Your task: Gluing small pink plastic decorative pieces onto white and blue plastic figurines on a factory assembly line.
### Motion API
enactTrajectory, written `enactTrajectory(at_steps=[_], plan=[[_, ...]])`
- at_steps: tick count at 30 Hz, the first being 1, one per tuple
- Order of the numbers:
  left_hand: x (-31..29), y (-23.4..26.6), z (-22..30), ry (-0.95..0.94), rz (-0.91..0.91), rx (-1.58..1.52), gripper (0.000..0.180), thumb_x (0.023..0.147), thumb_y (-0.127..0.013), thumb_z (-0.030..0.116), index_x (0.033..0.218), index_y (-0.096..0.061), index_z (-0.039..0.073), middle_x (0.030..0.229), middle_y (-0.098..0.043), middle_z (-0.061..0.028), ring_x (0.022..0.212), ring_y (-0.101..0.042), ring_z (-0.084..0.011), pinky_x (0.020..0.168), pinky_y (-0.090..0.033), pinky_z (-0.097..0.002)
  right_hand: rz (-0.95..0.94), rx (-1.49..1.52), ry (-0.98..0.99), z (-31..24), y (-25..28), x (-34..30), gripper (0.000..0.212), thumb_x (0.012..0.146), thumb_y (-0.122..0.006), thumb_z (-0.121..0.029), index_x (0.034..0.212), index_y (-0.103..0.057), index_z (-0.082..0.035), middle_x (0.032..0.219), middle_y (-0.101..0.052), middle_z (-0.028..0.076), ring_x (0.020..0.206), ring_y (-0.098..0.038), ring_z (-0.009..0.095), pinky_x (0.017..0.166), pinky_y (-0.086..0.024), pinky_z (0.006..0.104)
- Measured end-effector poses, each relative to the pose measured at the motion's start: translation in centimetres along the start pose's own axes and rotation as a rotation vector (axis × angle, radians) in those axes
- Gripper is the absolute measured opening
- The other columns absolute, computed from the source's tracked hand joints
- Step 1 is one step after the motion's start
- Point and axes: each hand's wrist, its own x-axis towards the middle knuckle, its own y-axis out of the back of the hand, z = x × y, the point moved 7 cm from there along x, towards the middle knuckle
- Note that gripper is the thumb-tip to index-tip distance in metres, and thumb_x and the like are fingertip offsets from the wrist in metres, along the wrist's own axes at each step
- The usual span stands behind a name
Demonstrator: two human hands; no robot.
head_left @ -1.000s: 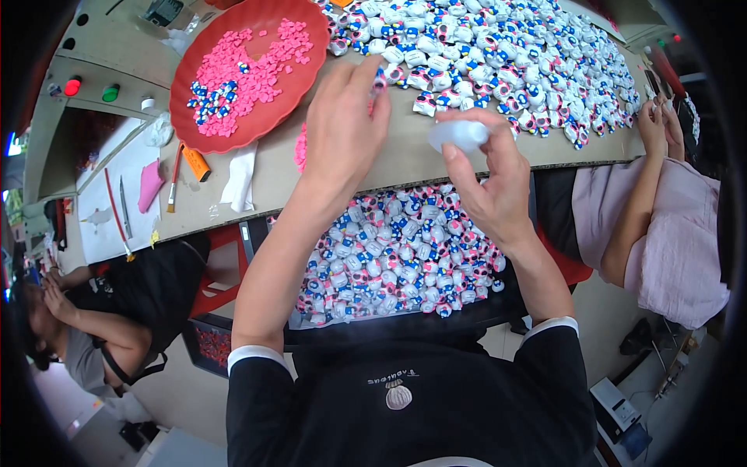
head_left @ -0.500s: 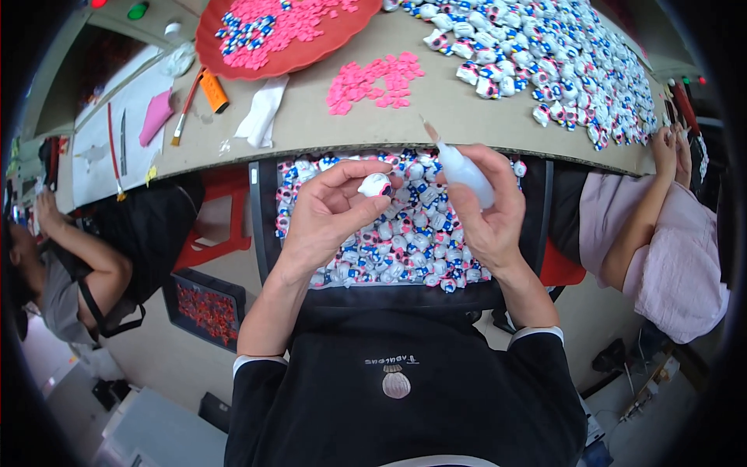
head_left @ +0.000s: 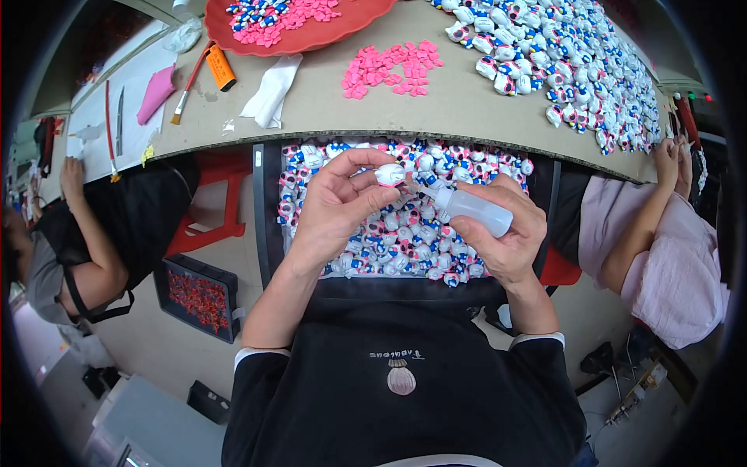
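Observation:
Pinched between the thumb and fingers of my left hand [head_left: 340,204] is a small white figurine [head_left: 390,174] with some pink on it. My right hand [head_left: 506,226] is wrapped round a translucent squeeze bottle [head_left: 476,211], tilted so that its thin nozzle points left at the figurine. The nozzle tip is at or very close to the figurine; I cannot tell whether they touch. Below both hands, a dark drawer or tray [head_left: 268,210] holds a mass of similar white, blue and pink figurines [head_left: 405,233].
On the table [head_left: 311,121] lie small pink pieces [head_left: 391,68], a heap of figurines [head_left: 576,70], a red plate [head_left: 311,43], white tissue [head_left: 271,92], an orange lighter [head_left: 221,68] and a brush [head_left: 189,86]. Co-workers sit on both sides. A dark bin [head_left: 198,296] of red pieces stands lower left.
The squeeze bottle has tipped from pointing upward to pointing left, its nozzle now at the figurine. My left hand has shifted slightly right with the figurine. The view has moved a little.

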Motion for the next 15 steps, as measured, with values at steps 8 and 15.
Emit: enactTrajectory(at_steps=[8,15], plan=[[0.19,-0.4,0.29,0.005,-0.012,0.011,0.034,0.08,-0.063,-0.005,0.111,-0.05,-0.001,0.101,-0.062,-0.0126,0.096,-0.061,-0.0174,0.084,-0.05,-0.0272,0.01,-0.022,0.009,0.08,-0.01,0.03,0.035,0.06,-0.081,-0.011,0.089,-0.067,0.001,0.068,-0.063,0.008,0.054,-0.05,0.014,0.049,-0.038,0.0251],[-0.02,-0.3,0.08,0.006,0.034,-0.012,0.031,0.078,-0.062,-0.008,0.106,-0.051,-0.001,0.096,-0.061,-0.0093,0.098,-0.062,-0.0217,0.086,-0.051,-0.0317,-0.002,-0.018,-0.026,0.17,0.06,-0.39,0.034,0.06,-0.081,-0.01,0.089,-0.067,0.001,0.066,-0.062,0.007,0.054,-0.048,0.014,0.048,-0.036,0.0253]])
